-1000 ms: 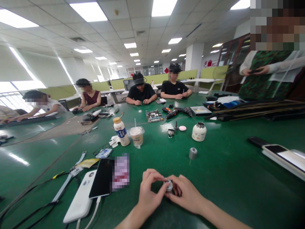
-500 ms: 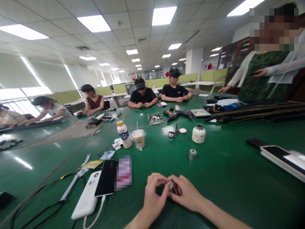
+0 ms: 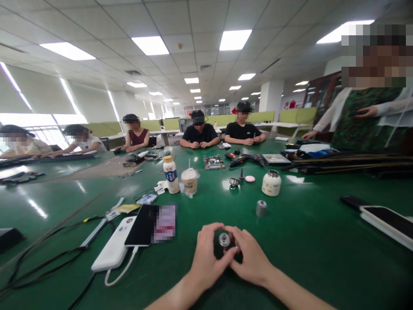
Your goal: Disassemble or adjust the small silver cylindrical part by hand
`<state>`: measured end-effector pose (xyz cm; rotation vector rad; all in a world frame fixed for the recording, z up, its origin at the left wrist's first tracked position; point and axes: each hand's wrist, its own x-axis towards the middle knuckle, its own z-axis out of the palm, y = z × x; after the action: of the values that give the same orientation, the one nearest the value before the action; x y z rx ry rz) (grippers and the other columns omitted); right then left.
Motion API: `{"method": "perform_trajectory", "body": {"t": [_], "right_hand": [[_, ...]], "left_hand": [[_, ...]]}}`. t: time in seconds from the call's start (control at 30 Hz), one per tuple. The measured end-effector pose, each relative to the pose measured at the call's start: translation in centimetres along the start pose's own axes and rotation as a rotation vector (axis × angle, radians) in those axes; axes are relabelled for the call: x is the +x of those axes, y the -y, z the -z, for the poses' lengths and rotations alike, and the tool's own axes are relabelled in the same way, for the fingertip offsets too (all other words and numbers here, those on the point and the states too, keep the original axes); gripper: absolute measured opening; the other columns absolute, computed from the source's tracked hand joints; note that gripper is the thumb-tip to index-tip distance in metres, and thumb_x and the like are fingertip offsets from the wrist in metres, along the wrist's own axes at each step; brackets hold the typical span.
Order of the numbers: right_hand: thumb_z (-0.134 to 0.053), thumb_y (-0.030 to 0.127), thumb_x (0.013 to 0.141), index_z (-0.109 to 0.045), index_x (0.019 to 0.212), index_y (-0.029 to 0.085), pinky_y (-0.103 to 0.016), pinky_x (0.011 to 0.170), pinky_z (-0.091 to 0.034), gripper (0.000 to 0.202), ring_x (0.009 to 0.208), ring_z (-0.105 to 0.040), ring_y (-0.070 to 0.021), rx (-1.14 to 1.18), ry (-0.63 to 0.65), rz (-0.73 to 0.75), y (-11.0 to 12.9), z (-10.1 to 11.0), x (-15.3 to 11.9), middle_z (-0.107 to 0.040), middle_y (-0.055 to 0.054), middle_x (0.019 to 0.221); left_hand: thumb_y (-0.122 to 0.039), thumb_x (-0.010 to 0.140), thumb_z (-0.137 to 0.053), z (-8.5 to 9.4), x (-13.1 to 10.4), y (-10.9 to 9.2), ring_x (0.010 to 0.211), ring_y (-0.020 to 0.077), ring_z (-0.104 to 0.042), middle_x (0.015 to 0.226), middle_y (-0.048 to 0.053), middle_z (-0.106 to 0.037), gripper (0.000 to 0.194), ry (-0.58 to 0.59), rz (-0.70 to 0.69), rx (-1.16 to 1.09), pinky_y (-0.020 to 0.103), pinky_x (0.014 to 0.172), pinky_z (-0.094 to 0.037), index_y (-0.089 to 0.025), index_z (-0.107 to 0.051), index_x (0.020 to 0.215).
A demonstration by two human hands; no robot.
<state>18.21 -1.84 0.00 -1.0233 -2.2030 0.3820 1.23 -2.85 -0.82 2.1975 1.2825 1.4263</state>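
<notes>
Fingers of the left hand (image 3: 206,256) and right hand (image 3: 253,260) make a loose ring around a small metal piece (image 3: 223,240); I can't tell which grips it. On the green bench (image 3: 306,237), a gray can (image 3: 261,209) stands toward 1 o'clock.

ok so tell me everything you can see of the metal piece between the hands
The metal piece is small and silver-grey, with a round top turned up toward the camera: a bright rim and a small darker detail at its centre. It looks like bare metal; its lower part is lost in shadow. It sits within the grip of the left hand and right hand, whose fingers arch round it. Which fingertips touch it, and whether it rests on the green table, I can't tell.
</notes>
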Motion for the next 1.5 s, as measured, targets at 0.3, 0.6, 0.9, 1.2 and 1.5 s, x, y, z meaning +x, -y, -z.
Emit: {"method": "perform_trajectory", "body": {"t": [0.3,0.6,0.9,1.2,1.5], "right_hand": [[-0.045,0.02,0.094,-0.06,0.121,0.027,-0.036,0.084,-0.047,0.032,0.093,-0.059,-0.0218,0.176,-0.069,0.07,-0.5,0.3,0.1,-0.06,-0.006,0.104],[-0.066,0.025,0.087,-0.069,0.086,0.021,-0.032,0.082,-0.05,0.005,0.088,-0.064,-0.0198,0.401,-0.18,-0.031,-0.9,0.1,1.0,-0.067,-0.004,0.089],[-0.061,0.031,0.091,-0.071,0.09,0.023,-0.037,0.088,-0.05,0.013,0.094,-0.065,-0.0209,0.374,-0.319,-0.112,-3.8,1.7,2.2,-0.071,-0.005,0.095],[-0.068,0.033,0.086,-0.074,0.106,0.034,-0.055,0.098,-0.043,0.021,0.115,-0.057,-0.0301,-0.141,-0.069,-0.166,-7.4,1.4,1.8,-0.066,-0.007,0.122],[-0.067,0.025,0.085,-0.075,0.101,0.029,-0.046,0.093,-0.051,0.018,0.103,-0.067,-0.0259,0.071,-0.036,-0.168,-6.6,1.5,2.2,-0.076,-0.003,0.103]], "left_hand": [[-0.027,0.083,-0.072,1.1,-0.9,0.0,0.097,0.0263,-0.059,0.1,0.006,-0.067,0.023,0.144,0.178,0.082,0.043,0.087,-0.046,-0.022,-0.067,0.105],[-0.021,0.085,-0.07,1.0,-0.2,-0.7,0.097,0.0253,-0.057,0.102,0.004,-0.069,0.027,0.26,0.108,0.104,0.04,0.085,-0.044,-0.024,-0.066,0.112],[-0.024,0.09,-0.065,1.1,-0.1,-0.4,0.101,0.0255,-0.056,0.107,0.006,-0.068,0.025,0.33,0.069,0.112,0.041,0.087,-0.044,-0.02,-0.061,0.114],[-0.024,0.09,-0.065,1.1,0.0,0.0,0.102,0.0252,-0.055,0.107,0.006,-0.068,0.027,0.343,0.058,0.106,0.041,0.088,-0.044,-0.021,-0.059,0.116],[-0.025,0.09,-0.066,1.1,-0.1,-0.1,0.101,0.0249,-0.056,0.107,0.006,-0.068,0.028,0.346,0.065,0.094,0.041,0.088,-0.046,-0.022,-0.059,0.116]]}}
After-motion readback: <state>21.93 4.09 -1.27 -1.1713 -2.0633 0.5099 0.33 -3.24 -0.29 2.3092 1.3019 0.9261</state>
